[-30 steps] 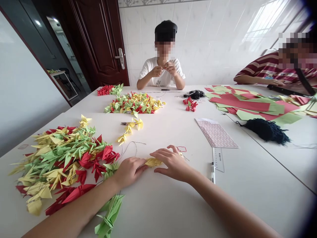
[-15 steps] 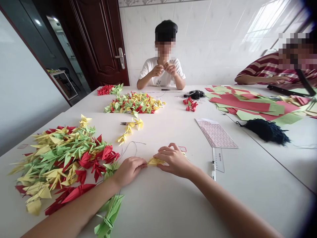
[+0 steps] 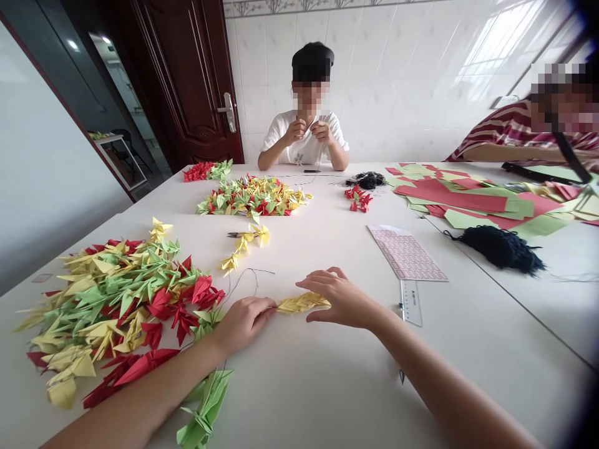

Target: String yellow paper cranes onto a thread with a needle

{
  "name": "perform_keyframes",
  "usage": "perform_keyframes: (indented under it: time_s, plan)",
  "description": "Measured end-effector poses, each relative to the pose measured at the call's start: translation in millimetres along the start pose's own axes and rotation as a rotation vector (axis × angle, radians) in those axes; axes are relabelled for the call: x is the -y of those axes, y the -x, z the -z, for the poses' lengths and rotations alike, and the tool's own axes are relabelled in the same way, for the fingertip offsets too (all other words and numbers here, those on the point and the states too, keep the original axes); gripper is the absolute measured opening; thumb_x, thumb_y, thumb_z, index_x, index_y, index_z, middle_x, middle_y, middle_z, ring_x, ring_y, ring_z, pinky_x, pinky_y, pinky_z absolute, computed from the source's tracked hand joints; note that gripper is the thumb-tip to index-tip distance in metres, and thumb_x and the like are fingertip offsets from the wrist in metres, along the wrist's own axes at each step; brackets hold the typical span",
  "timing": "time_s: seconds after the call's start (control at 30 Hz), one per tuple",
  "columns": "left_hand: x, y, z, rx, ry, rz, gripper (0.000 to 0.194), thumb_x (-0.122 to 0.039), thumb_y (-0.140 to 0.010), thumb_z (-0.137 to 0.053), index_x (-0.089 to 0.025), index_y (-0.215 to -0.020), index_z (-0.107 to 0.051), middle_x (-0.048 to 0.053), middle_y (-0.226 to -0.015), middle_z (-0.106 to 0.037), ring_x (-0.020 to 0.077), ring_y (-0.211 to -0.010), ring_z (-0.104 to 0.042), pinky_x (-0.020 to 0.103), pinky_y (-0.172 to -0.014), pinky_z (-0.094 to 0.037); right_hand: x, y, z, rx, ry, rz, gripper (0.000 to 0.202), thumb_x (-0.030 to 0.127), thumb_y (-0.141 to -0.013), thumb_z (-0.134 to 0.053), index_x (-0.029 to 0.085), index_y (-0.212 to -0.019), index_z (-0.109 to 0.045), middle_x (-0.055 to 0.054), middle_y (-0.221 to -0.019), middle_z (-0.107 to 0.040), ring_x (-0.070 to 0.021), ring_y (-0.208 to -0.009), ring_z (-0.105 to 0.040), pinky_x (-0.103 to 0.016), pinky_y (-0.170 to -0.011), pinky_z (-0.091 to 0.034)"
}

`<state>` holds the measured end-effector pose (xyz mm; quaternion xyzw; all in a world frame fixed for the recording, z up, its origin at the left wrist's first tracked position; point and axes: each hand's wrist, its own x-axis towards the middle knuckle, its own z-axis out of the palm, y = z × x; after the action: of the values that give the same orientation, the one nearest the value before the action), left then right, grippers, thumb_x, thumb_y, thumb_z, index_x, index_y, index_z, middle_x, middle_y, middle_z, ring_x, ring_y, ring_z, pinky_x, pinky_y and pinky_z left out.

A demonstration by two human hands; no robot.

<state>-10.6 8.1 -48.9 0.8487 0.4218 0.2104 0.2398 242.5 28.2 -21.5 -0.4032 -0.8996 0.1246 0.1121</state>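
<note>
A row of yellow folded paper cranes lies flat on the table in front of me. My left hand pinches its left end between thumb and fingers; the exact spot of the grip is hidden. Over the right end is my right hand, thumb and fingers apart, covering part of the row. I cannot tell whether it touches the paper. Dark thread curls on the table just beyond my left hand. Beside my left forearm lie green folded paper cranes, with thread running to them.
A big pile of red, green and yellow cranes spreads at left, another pile farther back. Small scissors lie by yellow cranes. At right are a printed sheet, ruler, black thread and paper strips. Two people sit opposite.
My right hand has shifted right and its fingers have spread, uncovering more of the yellow cranes. My left hand keeps its pinch. The person across has drawn their hands slightly apart.
</note>
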Motion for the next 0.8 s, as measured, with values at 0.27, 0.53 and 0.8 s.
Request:
perform_keyframes:
  time_s: [0.27,0.53,0.8]
  plan:
    - [1.2,-0.8,-0.9,-0.008,0.002,-0.014,0.028,-0.018,-0.091,-0.04,-0.02,-0.098,-0.067,0.005,-0.092,-0.073,0.0173,-0.083,-0.066,0.028,-0.076,-0.049,-0.8,-2.6,-12.8,-0.046,-0.006,0.055,0.024,0.039,-0.087,-0.058,0.029,-0.107,-0.067,-0.004,-0.1,-0.072,-0.0233,-0.108,-0.058,-0.04,-0.088,-0.03]
    - [-0.2,-0.7,0.4,-0.009,0.004,0.003,0.026,-0.02,-0.091,-0.041,-0.02,-0.095,-0.067,0.004,-0.092,-0.073,0.0172,-0.084,-0.066,0.027,-0.076,-0.049,-3.8,-2.0,-5.2,-0.031,-0.02,0.029,0.055,0.053,-0.076,-0.066,0.027,-0.124,-0.058,-0.009,-0.114,-0.067,-0.0276,-0.115,-0.054,-0.044,-0.093,-0.03]
    - [-6.8,0.1,2.3,0.004,-0.002,0.071,0.022,-0.028,-0.09,-0.041,-0.019,-0.087,-0.061,0.001,-0.076,-0.066,0.015,-0.068,-0.057,0.025,-0.063,-0.041,-18.1,23.9,38.8,0.077,0.105,-0.15,0.058,0.05,-0.078,-0.063,0.029,-0.13,-0.051,-0.009,-0.133,-0.054,-0.0329,-0.122,-0.047,-0.05,-0.093,-0.039]
